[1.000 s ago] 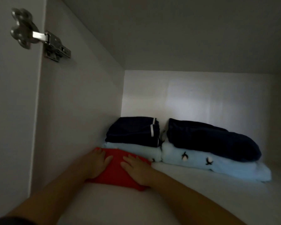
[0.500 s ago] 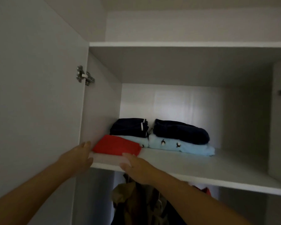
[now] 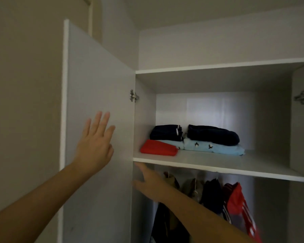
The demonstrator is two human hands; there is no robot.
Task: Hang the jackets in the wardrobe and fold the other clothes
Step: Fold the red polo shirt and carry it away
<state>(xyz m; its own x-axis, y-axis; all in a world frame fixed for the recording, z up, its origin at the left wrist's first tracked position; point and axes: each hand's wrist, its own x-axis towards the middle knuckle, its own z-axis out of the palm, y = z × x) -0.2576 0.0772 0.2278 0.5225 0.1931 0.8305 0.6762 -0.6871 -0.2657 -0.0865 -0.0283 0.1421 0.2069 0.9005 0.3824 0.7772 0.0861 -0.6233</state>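
A folded red garment (image 3: 158,150) lies at the left front of the wardrobe shelf (image 3: 218,165). Behind it sit two folded light blue pieces (image 3: 216,147) with dark navy folded clothes (image 3: 212,133) stacked on top. Below the shelf hang several jackets, among them a khaki one (image 3: 193,188), a dark one (image 3: 211,192) and a red one with white stripes (image 3: 239,206). My left hand (image 3: 95,142) is raised with fingers spread in front of the open left door (image 3: 98,85), holding nothing. My right hand (image 3: 148,181) hovers just under the shelf edge, blurred, fingers extended and empty.
The wardrobe's left door stands open with a metal hinge (image 3: 134,96) at its inner edge. A second hinge (image 3: 303,97) shows on the right side. An upper panel (image 3: 218,66) caps the shelf compartment. A beige wall (image 3: 25,85) lies to the left.
Both hands left the red garment and pulled back out of the shelf. The left hand rose toward the door, the right dropped below the shelf edge. My view backed away from the wardrobe.
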